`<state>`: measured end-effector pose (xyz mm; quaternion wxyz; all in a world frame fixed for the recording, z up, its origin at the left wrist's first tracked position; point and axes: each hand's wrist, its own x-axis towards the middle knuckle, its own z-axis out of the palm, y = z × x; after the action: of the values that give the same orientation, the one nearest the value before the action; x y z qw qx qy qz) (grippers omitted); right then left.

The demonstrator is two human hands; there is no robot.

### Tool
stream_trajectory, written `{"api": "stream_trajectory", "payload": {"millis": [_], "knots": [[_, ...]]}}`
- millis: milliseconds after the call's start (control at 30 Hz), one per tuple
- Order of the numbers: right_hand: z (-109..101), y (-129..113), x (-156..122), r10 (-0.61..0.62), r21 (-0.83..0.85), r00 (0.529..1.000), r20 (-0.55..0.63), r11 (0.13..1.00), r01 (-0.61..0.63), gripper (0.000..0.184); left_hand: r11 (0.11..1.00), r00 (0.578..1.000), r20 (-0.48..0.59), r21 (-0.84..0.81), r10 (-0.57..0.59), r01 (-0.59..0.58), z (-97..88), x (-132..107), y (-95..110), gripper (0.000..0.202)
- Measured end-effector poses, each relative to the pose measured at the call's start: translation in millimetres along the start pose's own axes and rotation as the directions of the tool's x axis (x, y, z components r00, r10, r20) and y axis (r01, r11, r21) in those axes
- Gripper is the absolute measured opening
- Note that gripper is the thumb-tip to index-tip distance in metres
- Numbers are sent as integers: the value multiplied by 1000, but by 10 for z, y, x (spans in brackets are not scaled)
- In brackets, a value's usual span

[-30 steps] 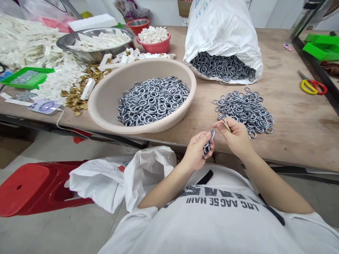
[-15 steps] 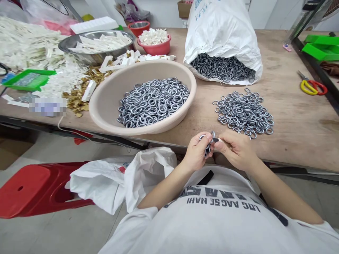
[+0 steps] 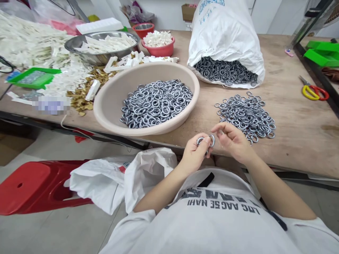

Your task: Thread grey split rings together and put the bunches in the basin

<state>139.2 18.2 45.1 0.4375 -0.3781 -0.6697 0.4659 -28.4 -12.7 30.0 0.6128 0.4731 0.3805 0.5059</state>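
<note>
My left hand (image 3: 195,152) is closed around a few grey metal rings (image 3: 205,140), held at the table's front edge. My right hand (image 3: 233,140) sits just to the right of them, its fingers pinched together close to the rings; what the pinch holds is too small to make out. A loose pile of the same rings (image 3: 246,113) lies on the wooden table (image 3: 296,116) just beyond my right hand. A beige basin (image 3: 111,102) to the left holds many more rings (image 3: 156,103).
A white sack (image 3: 225,35) spilling rings lies at the back. Scissors (image 3: 314,91) rest at the far right. White plastic parts, a steel bowl (image 3: 79,44), a red bowl (image 3: 159,49) and a green tray (image 3: 31,77) crowd the left. A red stool (image 3: 31,187) and white bag (image 3: 119,176) sit below.
My right hand had a thin stick-like piece raised, brought it down against the rings in my left hand, and now has drawn slightly away. The view shifted a little.
</note>
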Motion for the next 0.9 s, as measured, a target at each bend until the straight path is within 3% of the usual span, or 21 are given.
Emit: {"api": "stream_trajectory", "payload": {"millis": [100,167,233,267,333,433,500,567,633,700,800,900], "knots": [[235,-298,259,-92,101,994,61,991,86,31,922,969,-87,339,230,-188,-152,106,400,32],[368,-410,628,-177,63,984,-8,982,177,25,719,891,-119,642,438,-268,-305,237,723,28],[462,-426,1070,-271,40,962,-10,962,271,26,466,812,-120,862,572,-200,-497,413,1002,29],[490,-408,1273,-290,11,957,14,957,290,26,353,808,-115,928,578,-120,-603,507,1105,34],[491,-349,1560,-304,-44,953,-2,952,303,27,173,839,-113,985,532,23,-818,680,1225,46],[322,-246,1592,-325,-80,944,-58,944,320,22,74,874,-108,994,474,83,-1073,834,1247,59],[102,-159,1400,-327,-121,939,-107,942,314,18,79,872,-111,993,478,83,-1126,848,1224,60],[-163,-34,1120,-298,-184,936,-188,947,265,16,84,845,-109,994,523,76,-1045,803,1189,56],[-411,132,806,-240,-266,927,-290,950,163,15,66,803,-41,998,595,2,-833,734,1097,50],[-584,322,491,-169,-373,909,-381,928,16,16,23,763,127,983,633,-183,-535,687,888,43],[-656,572,79,-137,-508,890,-434,853,-116,17,26,829,409,892,381,-451,-103,755,351,34],[-599,704,-195,-193,-582,873,-448,804,-121,14,36,880,437,892,189,-451,142,985,-199,26]]}}
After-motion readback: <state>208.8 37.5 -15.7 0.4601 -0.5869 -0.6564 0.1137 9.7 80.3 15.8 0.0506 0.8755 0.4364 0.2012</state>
